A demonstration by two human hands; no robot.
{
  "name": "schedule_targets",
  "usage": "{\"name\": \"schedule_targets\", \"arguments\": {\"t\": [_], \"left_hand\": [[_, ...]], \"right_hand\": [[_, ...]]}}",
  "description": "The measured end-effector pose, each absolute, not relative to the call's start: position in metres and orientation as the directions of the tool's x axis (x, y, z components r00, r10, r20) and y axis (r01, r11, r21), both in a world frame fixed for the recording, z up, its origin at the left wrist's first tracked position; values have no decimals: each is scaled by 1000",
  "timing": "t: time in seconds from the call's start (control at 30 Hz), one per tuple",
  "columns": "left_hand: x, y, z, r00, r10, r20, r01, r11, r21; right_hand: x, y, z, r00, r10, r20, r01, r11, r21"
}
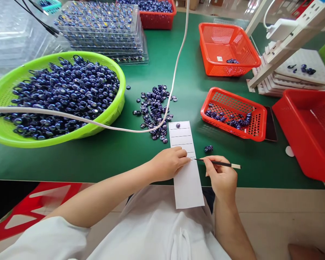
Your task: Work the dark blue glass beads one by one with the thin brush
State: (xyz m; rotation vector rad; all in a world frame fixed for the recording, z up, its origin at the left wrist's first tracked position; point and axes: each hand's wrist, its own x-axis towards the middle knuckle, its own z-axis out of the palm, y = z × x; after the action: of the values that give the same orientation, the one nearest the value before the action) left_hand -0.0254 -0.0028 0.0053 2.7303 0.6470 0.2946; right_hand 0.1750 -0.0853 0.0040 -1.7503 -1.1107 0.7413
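Observation:
A white paper strip [188, 187] with ruled black lines lies across the table's front edge, its lower end overhanging. My left hand [171, 162] rests on the strip, fingers curled and pressed together; whatever they hold, if anything, is hidden. In my right hand [223, 177] is a thin black pen-like stick [225, 164] with a pale end, pinched between thumb and fingers. Its fine tip points left and meets the left fingertips over the paper. One dark blue shiny bead [178, 125] sits at the strip's top. A short row of similar pieces [208, 148] lies right of the paper.
Loose dark beads [154, 108] are heaped beyond the paper. A green basket [119, 97] full of looped pieces stands left; a white cable [176, 68] crosses over. Red baskets [213, 126] stand right, and stacked clear trays [103, 32] at the back left.

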Motion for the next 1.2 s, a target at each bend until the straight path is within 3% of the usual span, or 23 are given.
{"name": "schedule_targets", "arguments": {"t": [0.27, 0.37, 0.5, 0.63, 0.87, 1.2], "left_hand": [[-25, -4, 1, 852, 499, 157, 409, -822, 396], [-24, -3, 1, 791, 585, 179, 427, -738, 522], [-18, 2, 12, 677, 735, 47, 463, -475, 748], [-7, 5, 19, 603, 797, -26, 429, -297, 853], [8, 5, 5, 559, 828, -37, 373, -212, 903], [7, 3, -3, 582, 813, -7, 334, -231, 914]], "right_hand": [[178, -87, -3, 482, 876, -28, 122, -98, -988], [178, -88, -7, 533, 846, 17, 61, -19, -998], [179, -89, -9, 586, 806, 83, 26, 84, -996], [180, -89, -11, 610, 782, 126, 38, 130, -991], [178, -89, -10, 626, 766, 149, 38, 160, -986], [167, -90, -1, 641, 746, 180, 129, 126, -984]]}}
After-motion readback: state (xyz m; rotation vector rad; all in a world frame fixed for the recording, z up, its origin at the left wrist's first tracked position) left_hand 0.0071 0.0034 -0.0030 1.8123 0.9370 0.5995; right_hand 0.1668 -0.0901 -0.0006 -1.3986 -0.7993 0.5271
